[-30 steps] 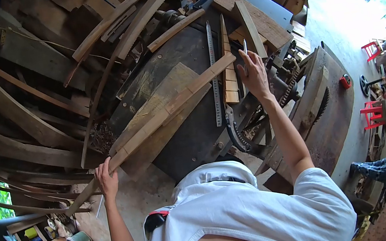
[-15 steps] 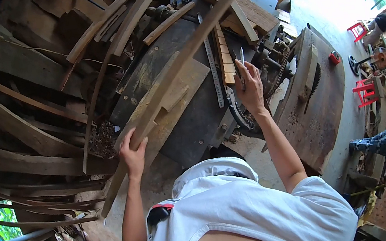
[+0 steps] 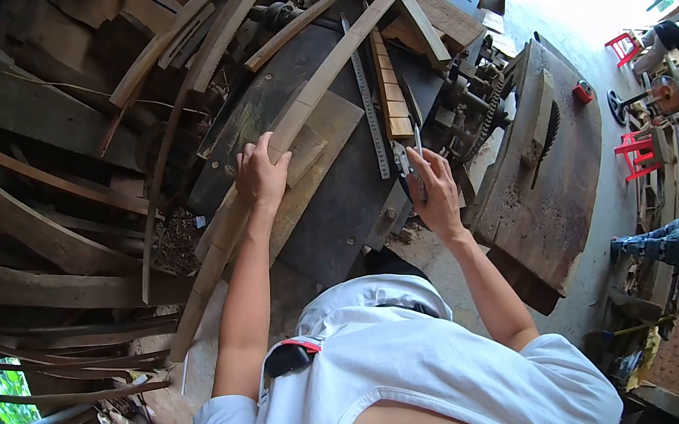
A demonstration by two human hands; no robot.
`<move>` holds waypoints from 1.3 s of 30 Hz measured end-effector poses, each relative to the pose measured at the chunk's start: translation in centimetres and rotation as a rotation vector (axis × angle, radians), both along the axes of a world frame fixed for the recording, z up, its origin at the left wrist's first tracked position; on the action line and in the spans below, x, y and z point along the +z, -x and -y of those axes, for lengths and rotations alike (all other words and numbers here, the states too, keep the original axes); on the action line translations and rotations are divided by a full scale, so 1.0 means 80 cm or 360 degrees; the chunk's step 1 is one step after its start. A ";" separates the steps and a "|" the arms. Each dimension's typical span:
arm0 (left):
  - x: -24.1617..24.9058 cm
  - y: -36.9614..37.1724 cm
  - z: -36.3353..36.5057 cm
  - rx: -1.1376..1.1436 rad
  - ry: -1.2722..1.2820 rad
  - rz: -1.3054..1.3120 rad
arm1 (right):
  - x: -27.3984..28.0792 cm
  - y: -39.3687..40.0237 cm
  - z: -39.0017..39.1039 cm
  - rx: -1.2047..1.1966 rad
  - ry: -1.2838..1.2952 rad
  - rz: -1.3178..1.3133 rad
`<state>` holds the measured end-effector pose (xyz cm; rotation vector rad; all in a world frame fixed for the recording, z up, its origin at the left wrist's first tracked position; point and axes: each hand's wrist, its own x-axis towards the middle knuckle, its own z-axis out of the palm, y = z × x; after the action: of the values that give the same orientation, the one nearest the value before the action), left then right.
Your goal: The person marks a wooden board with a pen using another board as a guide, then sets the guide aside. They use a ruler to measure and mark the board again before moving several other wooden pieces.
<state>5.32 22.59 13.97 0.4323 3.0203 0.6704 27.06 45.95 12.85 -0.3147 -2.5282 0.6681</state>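
You've got a dark flat table [image 3: 324, 227] in a full workshop, w/ bent wood pcs [image 3: 36, 211] piled on your L and red stools [image 3: 637, 155] far off to the R. The long wood strip [image 3: 321, 80] lies slantwise over the table & a flat board [image 3: 336, 126], sticking out past the near edge. It's pale, smooth & a bit bent, w/ thin lines across. A metal ruler [image 3: 367, 104] is near. Your L hand [image 3: 263, 177] holds the strip, thumb a bit out. Your R hand [image 3: 439, 198] is narrow, pinching a thin, pointy tool [image 3: 418, 138].
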 end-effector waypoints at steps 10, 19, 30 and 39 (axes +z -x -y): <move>-0.028 -0.011 0.026 -0.0220 -0.0082 -0.0406 | -0.001 0.032 0.013 0.0179 0.0207 0.0087; -0.040 -0.036 0.051 -0.0139 -0.0106 -0.0356 | -0.015 0.080 0.035 0.0462 0.0087 0.0264; -0.030 -0.043 0.031 -0.0105 -0.0058 -0.0350 | -0.044 0.094 0.028 0.0538 0.0082 0.0579; -0.034 -0.050 0.043 -0.0089 -0.0047 -0.0332 | -0.049 0.103 0.018 0.0496 0.0333 0.0373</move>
<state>9.35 19.17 11.28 0.6229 3.1806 0.7089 18.85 44.52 8.93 -0.0712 -2.7640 1.0759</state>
